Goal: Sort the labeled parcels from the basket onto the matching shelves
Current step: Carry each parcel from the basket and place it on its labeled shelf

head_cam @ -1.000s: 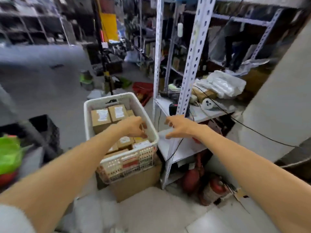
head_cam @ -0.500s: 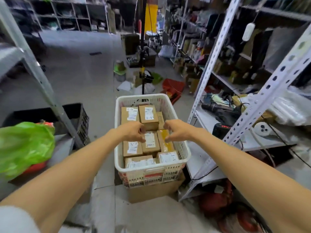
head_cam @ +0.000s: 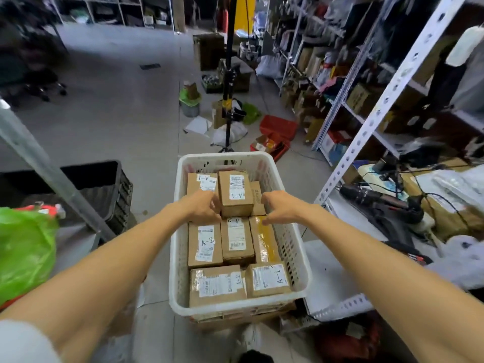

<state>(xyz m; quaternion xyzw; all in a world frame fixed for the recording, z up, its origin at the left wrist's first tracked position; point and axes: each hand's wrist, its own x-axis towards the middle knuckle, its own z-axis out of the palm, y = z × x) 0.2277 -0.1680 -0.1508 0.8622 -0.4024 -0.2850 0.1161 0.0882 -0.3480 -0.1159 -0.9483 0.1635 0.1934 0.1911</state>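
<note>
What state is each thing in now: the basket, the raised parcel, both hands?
white basket, full of parcels
raised A-1 parcel, stands above its neighbours, between the hands
left hand, curled against that parcel's left side, hold unclear
right hand, curled near its right side, hold unclear

Matt brown cardboard parcels (head_cam: 236, 193) with white paper labels filled a white perforated plastic basket (head_cam: 294, 242).

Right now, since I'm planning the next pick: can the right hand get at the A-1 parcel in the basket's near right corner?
Probably yes: that A-1 parcel lies uncovered on top, and the right hand is over the basket just beyond it.
</note>
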